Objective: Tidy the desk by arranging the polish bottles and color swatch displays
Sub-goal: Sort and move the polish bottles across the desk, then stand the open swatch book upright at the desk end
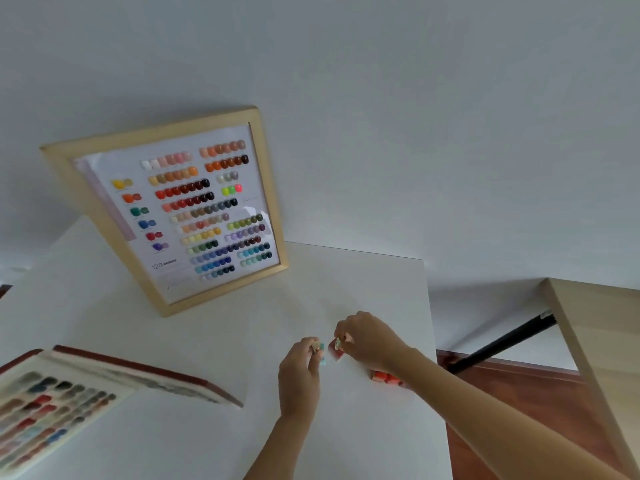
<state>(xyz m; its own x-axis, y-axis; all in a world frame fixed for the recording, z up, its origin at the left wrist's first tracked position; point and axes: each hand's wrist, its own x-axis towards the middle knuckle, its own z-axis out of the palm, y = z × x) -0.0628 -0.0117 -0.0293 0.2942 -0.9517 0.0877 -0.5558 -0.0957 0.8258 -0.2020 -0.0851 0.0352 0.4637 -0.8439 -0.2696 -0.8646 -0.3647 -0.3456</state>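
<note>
My left hand grips a small teal polish bottle by its cap, low over the white desk. Right beside it, my right hand holds a small red polish bottle by its cap. The two bottles almost touch. Behind my right wrist stand a few orange-red polish bottles, partly hidden by the arm. A wood-framed color swatch display leans upright against the wall at the back left. An open swatch book with a dark red cover lies at the front left.
The desk's right edge runs close to my right arm, with brown floor below it. A light wooden tabletop and a black bar stand to the right. A plain white wall rises behind the desk.
</note>
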